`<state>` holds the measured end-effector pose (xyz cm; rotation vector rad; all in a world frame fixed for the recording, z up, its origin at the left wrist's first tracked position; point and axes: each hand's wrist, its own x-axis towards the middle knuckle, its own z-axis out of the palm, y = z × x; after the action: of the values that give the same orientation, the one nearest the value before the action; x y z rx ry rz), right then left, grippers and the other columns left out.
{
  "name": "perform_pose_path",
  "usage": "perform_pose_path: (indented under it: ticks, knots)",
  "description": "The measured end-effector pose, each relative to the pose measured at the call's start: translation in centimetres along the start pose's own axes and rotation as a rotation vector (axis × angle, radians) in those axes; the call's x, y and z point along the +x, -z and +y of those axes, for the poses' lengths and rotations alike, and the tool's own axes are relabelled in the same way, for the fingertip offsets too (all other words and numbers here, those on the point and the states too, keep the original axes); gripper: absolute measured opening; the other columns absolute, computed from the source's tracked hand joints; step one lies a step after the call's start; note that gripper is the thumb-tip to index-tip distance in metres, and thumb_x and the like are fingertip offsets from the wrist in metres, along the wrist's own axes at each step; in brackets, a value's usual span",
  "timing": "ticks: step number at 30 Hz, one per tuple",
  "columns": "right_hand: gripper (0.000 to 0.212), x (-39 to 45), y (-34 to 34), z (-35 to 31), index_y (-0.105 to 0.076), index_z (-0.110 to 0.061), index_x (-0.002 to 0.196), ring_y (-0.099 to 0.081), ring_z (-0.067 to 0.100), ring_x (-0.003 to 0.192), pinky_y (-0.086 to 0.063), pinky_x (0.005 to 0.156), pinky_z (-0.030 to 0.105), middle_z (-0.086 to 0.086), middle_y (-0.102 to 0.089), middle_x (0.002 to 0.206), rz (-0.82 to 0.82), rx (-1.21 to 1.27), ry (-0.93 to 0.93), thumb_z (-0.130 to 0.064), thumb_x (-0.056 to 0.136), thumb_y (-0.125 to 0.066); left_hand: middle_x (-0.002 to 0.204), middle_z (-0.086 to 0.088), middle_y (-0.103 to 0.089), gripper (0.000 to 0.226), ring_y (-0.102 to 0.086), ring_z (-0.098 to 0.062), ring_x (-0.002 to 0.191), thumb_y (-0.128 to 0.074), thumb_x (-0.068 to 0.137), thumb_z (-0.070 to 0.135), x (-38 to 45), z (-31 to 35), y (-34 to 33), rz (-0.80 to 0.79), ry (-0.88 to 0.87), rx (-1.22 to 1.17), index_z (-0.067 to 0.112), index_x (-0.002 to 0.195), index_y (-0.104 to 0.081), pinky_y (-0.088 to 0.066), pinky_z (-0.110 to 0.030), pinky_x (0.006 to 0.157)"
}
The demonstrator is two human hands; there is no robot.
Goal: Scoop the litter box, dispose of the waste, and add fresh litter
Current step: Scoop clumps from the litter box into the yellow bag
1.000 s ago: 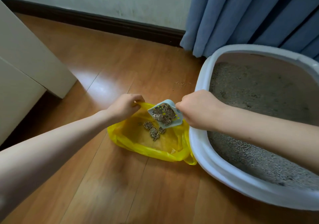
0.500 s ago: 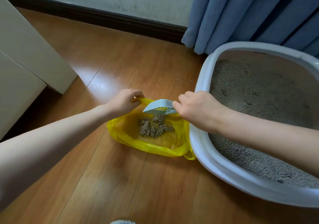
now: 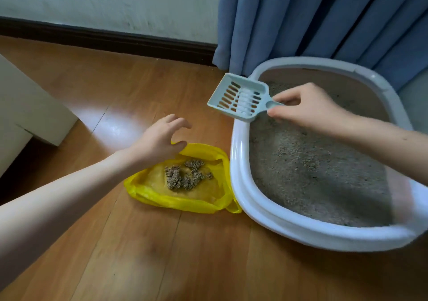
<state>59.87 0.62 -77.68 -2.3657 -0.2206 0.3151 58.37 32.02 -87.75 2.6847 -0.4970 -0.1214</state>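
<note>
A white litter box [image 3: 240, 161] filled with grey litter [image 3: 312, 166] sits on the wood floor at the right. My right hand [image 3: 303, 108] pinches the handle of a pale blue slotted scoop [image 3: 239, 97], which is empty and held over the box's left rim. A yellow plastic bag [image 3: 162, 196] lies open on the floor just left of the box, with several clumps of waste [image 3: 185, 176] inside it. My left hand [image 3: 162, 138] hovers over the bag's far edge with fingers spread and relaxed, holding nothing.
Blue curtains [image 3: 324, 17] hang behind the litter box. A white cabinet [image 3: 27, 115] stands at the left. A dark baseboard [image 3: 104, 38] runs along the wall. A few litter grains lie on the floor near the curtain.
The scoop tipped its clumps into the bag, then my right hand lifted it empty up toward the box. My left hand let go of the bag's edge and opened.
</note>
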Motion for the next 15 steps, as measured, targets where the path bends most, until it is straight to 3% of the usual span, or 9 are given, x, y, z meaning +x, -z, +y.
perform_pose_path:
  ticks: [3, 6, 9, 12, 15]
  knots:
    - [0.017, -0.7, 3.5, 2.8, -0.072, -0.023, 0.081, -0.065, 0.027, 0.09, -0.05, 0.083, 0.04, 0.005, -0.073, 0.09, 0.104, -0.067, -0.092, -0.039, 0.084, -0.066, 0.108, -0.003, -0.054, 0.044, -0.053, -0.023, 0.102, -0.055, 0.083, 0.041, 1.0, 3.3, 0.0, 0.013, -0.136, 0.051, 0.017, 0.121, -0.056, -0.043, -0.03, 0.079]
    - [0.023, -1.6, 7.0, 5.4, -0.072, -0.021, 0.087, -0.063, 0.027, 0.09, -0.051, 0.084, 0.043, 0.008, -0.071, 0.096, 0.092, -0.296, -0.195, -0.043, 0.085, -0.064, 0.112, -0.002, -0.055, 0.05, -0.051, -0.021, 0.105, -0.052, 0.084, 0.049, 2.0, 6.7, -0.2, -0.017, -0.321, 0.076, 0.016, 0.122, -0.056, -0.038, -0.025, 0.083]
    - [0.029, -2.6, 10.1, 7.1, -0.072, -0.016, 0.091, -0.064, 0.025, 0.078, -0.055, 0.07, 0.039, 0.007, -0.07, 0.085, -0.092, -0.682, -0.304, -0.043, 0.084, -0.062, 0.121, 0.0, -0.054, 0.057, -0.051, -0.019, 0.11, -0.053, 0.086, 0.056, 2.8, 9.2, -0.6, -0.083, -0.465, 0.09, 0.015, 0.125, -0.055, -0.04, -0.028, 0.093]
    - [0.021, -3.8, 11.6, 7.6, -0.061, -0.017, 0.083, -0.055, 0.017, 0.061, -0.04, 0.048, 0.026, 0.001, -0.06, 0.069, -0.223, -1.035, -0.378, -0.037, 0.084, -0.06, 0.126, 0.0, -0.054, 0.064, -0.049, -0.018, 0.118, -0.048, 0.087, 0.063, 3.3, 10.4, -1.5, -0.127, -0.527, 0.134, 0.013, 0.129, -0.054, -0.038, -0.03, 0.102]
    - [0.012, -4.2, 10.9, 8.2, -0.056, -0.019, 0.081, -0.051, 0.015, 0.061, -0.033, 0.047, 0.022, -0.002, -0.055, 0.071, -0.279, -1.248, -0.364, -0.029, 0.086, -0.054, 0.131, -0.001, -0.051, 0.068, -0.046, -0.019, 0.125, -0.041, 0.09, 0.065, 3.6, 10.4, -2.3, -0.13, -0.525, 0.172, 0.012, 0.131, -0.052, -0.03, -0.027, 0.108]
